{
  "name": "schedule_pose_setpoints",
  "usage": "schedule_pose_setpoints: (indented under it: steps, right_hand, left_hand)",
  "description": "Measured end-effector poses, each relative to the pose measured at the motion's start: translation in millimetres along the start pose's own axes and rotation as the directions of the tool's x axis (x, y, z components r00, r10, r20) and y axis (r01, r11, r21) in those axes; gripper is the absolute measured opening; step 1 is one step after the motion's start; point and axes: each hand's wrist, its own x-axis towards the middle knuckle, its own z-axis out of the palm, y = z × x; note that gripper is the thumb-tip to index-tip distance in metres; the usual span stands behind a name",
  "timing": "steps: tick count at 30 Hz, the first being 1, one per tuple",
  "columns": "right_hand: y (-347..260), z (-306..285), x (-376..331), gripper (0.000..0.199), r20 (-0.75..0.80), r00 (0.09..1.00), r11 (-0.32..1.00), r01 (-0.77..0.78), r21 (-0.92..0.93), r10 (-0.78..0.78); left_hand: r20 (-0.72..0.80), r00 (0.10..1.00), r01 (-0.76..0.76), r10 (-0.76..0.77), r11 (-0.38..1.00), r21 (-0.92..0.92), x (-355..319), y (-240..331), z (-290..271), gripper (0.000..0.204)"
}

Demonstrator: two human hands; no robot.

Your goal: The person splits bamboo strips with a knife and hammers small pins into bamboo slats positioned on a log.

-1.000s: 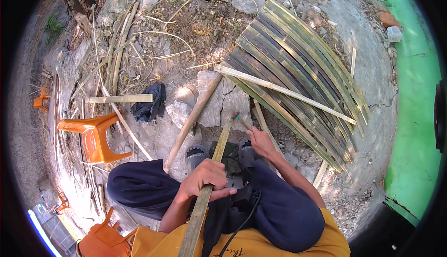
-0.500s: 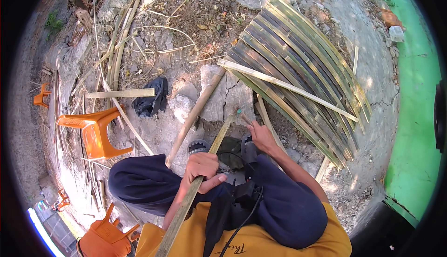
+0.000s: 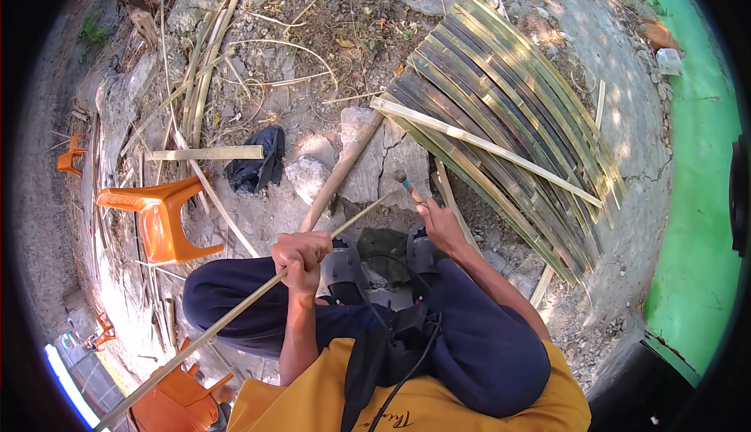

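Note:
My left hand (image 3: 301, 258) is closed around a long bamboo strip (image 3: 235, 315), which slants from the lower left up toward a cracked stone slab (image 3: 395, 167). The strip's far tip comes close to the slab's near edge. In my right hand (image 3: 440, 225) is a short wooden-handled tool (image 3: 416, 196) with a teal band and a dark end; its exact kind is not clear. That dark end points up and left, over the slab and apart from the strip. A round wooden pole (image 3: 344, 166) leans across the slab's left side.
Many split bamboo slats (image 3: 501, 135) lie side by side at the right, a pale strip (image 3: 501, 152) across them. Left of the slab are a black plastic bag (image 3: 256, 160) and an orange stool (image 3: 163, 217). An orange chair (image 3: 176, 401) stands at lower left.
My left hand has moved left and up, and the bamboo strip has swung to a flatter slant, turned edge-on. The tool's end has lifted away from the strip's tip.

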Motion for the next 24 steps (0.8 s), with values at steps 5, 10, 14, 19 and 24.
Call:
schedule_pose_setpoints:
  steps: [5,10,14,19,24]
  right_hand:
    - [-15,-5,-14,0.033,-0.142,0.978,0.979,0.169,0.117,-0.152]
    - [16,-2,6,0.031,-0.015,0.998,0.99,0.057,-0.129,-0.059]
    - [-40,-16,-5,0.033,-0.013,1.0,0.999,0.011,0.031,-0.011]
    - [-24,-10,-8,0.036,-0.126,0.967,0.967,0.236,0.099,-0.223]
    - [-16,-5,2,0.038,0.067,0.997,0.999,-0.041,-0.023,0.042]
  left_hand:
    - [-0.185,0.98,0.061,-0.07,0.997,-0.052,-9,4,-23,0.07]
    - [-0.183,0.982,0.055,-0.055,0.998,-0.006,-3,-1,-25,0.069]
    - [-0.207,0.978,0.041,-0.037,0.999,0.016,-14,6,-26,0.069]
    - [-0.141,0.99,0.011,-0.006,0.999,0.04,-7,6,-20,0.068]
    - [-0.098,0.995,-0.007,0.014,0.998,0.068,-10,1,-17,0.067]
